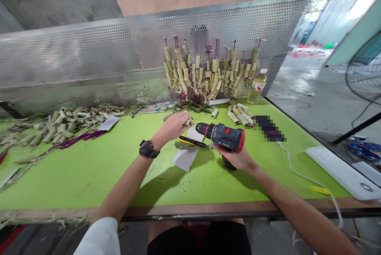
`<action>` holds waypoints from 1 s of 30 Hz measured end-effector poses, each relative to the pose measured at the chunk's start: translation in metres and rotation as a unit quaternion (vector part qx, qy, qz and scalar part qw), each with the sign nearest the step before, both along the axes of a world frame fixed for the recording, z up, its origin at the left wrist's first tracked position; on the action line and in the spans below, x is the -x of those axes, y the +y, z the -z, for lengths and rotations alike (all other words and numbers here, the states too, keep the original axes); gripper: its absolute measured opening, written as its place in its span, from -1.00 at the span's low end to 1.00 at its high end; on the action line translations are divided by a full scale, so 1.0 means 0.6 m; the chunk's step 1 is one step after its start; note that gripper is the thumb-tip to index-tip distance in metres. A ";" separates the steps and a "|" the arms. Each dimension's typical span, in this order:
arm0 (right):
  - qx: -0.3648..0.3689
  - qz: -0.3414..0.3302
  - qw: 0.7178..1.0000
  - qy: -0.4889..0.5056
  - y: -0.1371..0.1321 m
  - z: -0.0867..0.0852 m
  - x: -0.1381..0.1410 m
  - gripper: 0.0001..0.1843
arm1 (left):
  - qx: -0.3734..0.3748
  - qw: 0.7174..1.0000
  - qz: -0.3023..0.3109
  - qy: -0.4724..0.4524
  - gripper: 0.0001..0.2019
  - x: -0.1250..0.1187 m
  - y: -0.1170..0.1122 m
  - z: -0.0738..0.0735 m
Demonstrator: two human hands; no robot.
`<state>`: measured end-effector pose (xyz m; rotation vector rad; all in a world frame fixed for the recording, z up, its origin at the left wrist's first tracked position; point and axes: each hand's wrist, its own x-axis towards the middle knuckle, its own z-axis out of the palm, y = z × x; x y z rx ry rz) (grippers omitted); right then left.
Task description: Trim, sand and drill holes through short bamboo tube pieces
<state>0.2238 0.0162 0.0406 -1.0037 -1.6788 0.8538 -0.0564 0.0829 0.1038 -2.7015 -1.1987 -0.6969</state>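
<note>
My left hand (171, 127), with a black watch on its wrist, is closed around a short bamboo tube (188, 123). Most of that tube is hidden by the fingers. My right hand (239, 159) grips the handle of a black and red cordless drill (224, 136). The drill's chuck points left at the tube's end; whether the bit touches it I cannot tell. Below and between both hands lie a yellow and black pen-like tool (193, 141), another bamboo piece (183, 146) and a sheet of white paper (185, 161) on the green tabletop (119, 179).
Bamboo pieces (61, 126) and purple cord (76, 139) lie at left. Strung bamboo tubes (214, 68) hang on a perforated metal panel (98, 60). At right are an oil bottle (257, 88), loose tubes (239, 113), a blurred-out phone (269, 128), a cable (293, 165) and a white box-like device (342, 173).
</note>
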 end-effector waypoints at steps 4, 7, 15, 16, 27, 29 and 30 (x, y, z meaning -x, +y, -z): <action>0.005 -0.009 1.000 0.010 -0.003 -0.012 0.006 -0.59 | 0.006 0.997 -0.065 0.050 -0.89 -0.031 -0.009 -0.011; 0.002 -0.024 1.000 -0.006 -0.003 -0.017 0.003 -0.57 | -0.001 0.993 -0.108 0.056 -0.91 -0.052 -0.011 -0.015; 0.032 -0.056 0.998 -0.029 0.002 -0.015 -0.014 -0.61 | -0.002 0.989 -0.119 0.092 -0.86 -0.066 -0.010 -0.019; 0.040 -0.057 0.997 -0.031 0.004 -0.015 -0.016 -0.59 | -0.006 0.989 -0.111 0.093 -0.88 -0.066 -0.011 -0.019; 0.079 -0.066 0.993 -0.065 0.004 -0.025 -0.021 -0.50 | -0.006 0.988 -0.107 0.109 -0.83 -0.075 -0.023 -0.026; 0.084 -0.053 0.993 -0.069 0.000 -0.024 -0.020 -0.49 | -0.006 0.987 -0.111 0.115 -0.81 -0.077 -0.027 -0.028; 0.086 -0.046 0.993 -0.068 -0.002 -0.021 -0.020 -0.49 | -0.005 0.986 -0.115 0.116 -0.80 -0.078 -0.031 -0.028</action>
